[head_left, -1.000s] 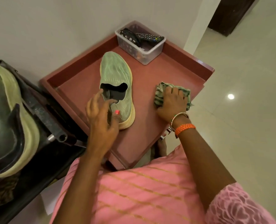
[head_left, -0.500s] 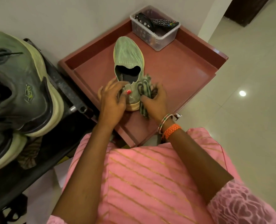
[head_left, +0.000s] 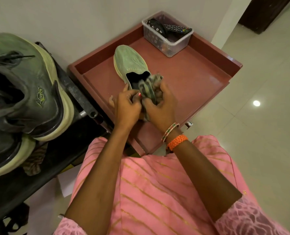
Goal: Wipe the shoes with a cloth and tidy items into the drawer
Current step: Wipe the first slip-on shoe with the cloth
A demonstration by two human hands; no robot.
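Both hands meet at the heel of the pale green slip-on shoe [head_left: 129, 62]. Her right hand [head_left: 159, 106] has its fingers curled around a bunched striped cloth [head_left: 149, 89], pressing it against the shoe's heel and collar. Her left hand [head_left: 128, 107] is curled too, thumb and fingers pinching at the heel end beside the cloth; how much of the shoe it actually grips is hidden behind the knuckles and the cloth. The heel itself is covered, so only the toe and the dark opening show.

That shoe lies in the open reddish drawer [head_left: 208, 78], toe pointing toward the wall. At the drawer's far corner stands a clear plastic tub [head_left: 159, 39] with dark remote controls [head_left: 178, 28] in it; what lies at the tub's bottom is too blurred to tell.

To the left, on a dark rack [head_left: 76, 92], sit bulky grey-green sneakers [head_left: 27, 85], stacked and cut off by the picture's edge. A scrap of striped fabric [head_left: 34, 161] pokes out from under them.
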